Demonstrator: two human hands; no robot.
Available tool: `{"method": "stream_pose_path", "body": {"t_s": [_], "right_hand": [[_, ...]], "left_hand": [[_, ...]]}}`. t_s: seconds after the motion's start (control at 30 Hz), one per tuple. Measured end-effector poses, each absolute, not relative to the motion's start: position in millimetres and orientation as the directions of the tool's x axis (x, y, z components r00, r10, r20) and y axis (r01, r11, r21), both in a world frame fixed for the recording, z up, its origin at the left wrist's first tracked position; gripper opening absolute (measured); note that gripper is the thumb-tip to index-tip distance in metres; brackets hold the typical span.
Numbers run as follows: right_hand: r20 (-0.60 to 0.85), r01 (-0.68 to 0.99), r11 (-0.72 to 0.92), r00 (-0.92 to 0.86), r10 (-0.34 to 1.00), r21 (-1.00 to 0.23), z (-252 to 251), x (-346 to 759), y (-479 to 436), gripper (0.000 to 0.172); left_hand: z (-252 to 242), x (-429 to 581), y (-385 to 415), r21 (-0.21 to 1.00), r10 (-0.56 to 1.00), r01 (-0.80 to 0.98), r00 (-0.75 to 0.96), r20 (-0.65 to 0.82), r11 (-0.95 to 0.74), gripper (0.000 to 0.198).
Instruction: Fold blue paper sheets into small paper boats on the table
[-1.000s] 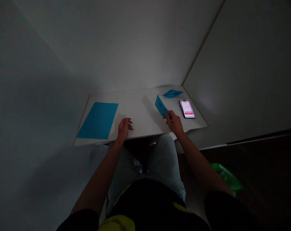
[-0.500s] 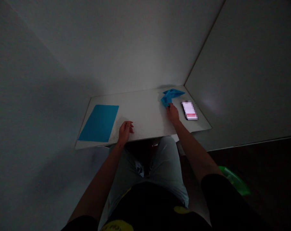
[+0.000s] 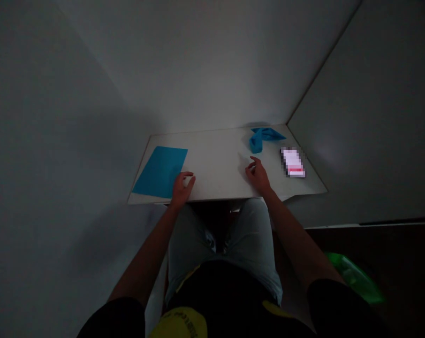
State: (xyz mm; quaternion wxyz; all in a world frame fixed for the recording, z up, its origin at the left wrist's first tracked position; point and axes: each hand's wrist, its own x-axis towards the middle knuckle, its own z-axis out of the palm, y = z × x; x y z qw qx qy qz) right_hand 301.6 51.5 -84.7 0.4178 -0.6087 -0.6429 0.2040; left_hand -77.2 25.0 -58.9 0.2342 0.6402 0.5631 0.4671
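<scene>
On the left part of the white table lies a flat sheet of blue paper. My left hand is at the sheet's lower right corner, fingers apart and curved, with nothing held; whether it touches the paper I cannot tell. My right hand is over the table's right half, its fingers loosely bent and apart, holding nothing. Just beyond its fingertips, folded blue paper pieces rest near the back edge, apart from the hand.
A phone with a lit, blurred screen lies at the right of the white table. Walls border the table behind and at the right. My knees are under the front edge. Something green and shiny is on the dark floor at the lower right.
My right hand has let go of the folded blue paper and drawn back toward me. My left hand has moved to the blue sheet's corner and opened. The view has shifted slightly.
</scene>
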Motion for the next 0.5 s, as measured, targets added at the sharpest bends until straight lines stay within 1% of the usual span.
{"method": "stream_pose_path", "body": {"t_s": [0.07,0.13,0.2,0.23,0.27,0.33,0.37,0.43,0.5], "right_hand": [[0.274,0.613,0.182,0.058,0.960,-0.769,-82.5,301.2,48.5,0.063],[0.265,0.625,0.179,0.047,0.963,-0.760,-81.3,302.3,48.2,0.061],[0.262,0.644,0.176,0.039,0.964,-0.745,-81.3,303.4,48.7,0.056],[0.263,0.654,0.180,0.030,0.964,-0.735,-81.4,303.2,48.5,0.054],[0.271,0.668,0.192,0.016,0.962,-0.720,-81.5,302.2,47.4,0.051],[0.309,0.701,0.251,-0.045,0.950,-0.668,-80.3,296.7,41.3,0.047],[0.333,0.716,0.299,-0.099,0.938,-0.631,-78.8,292.0,36.1,0.048],[0.354,0.730,0.418,-0.253,0.900,-0.541,-74.3,279.0,22.3,0.054],[0.304,0.713,0.524,-0.428,0.851,-0.465,-69.4,263.5,7.4,0.071]], "left_hand": [[-57.2,-114.9,23.4,0.703,0.908,0.656,-0.063,0.413,-0.274,0.047],[-59.1,-150.2,17.7,0.620,0.899,0.755,-0.094,0.427,-0.215,0.064],[-63.9,-174.9,5.9,0.564,0.922,0.817,-0.121,0.368,-0.118,0.082],[-66.5,-181.5,-2.0,0.529,0.939,0.844,-0.108,0.328,-0.088,0.089],[-68.7,-184.0,-10.8,0.485,0.955,0.871,-0.074,0.289,-0.080,0.095],[-70.7,-177.3,-28.8,0.385,0.972,0.914,0.043,0.230,-0.132,0.101],[-70.0,-169.0,-36.8,0.340,0.973,0.924,0.110,0.204,-0.176,0.100],[-65.5,-145.6,-49.1,0.277,0.963,0.926,0.220,0.157,-0.256,0.086],[-58.2,-117.3,-55.5,0.251,0.953,0.921,0.273,0.133,-0.299,0.065]]}}
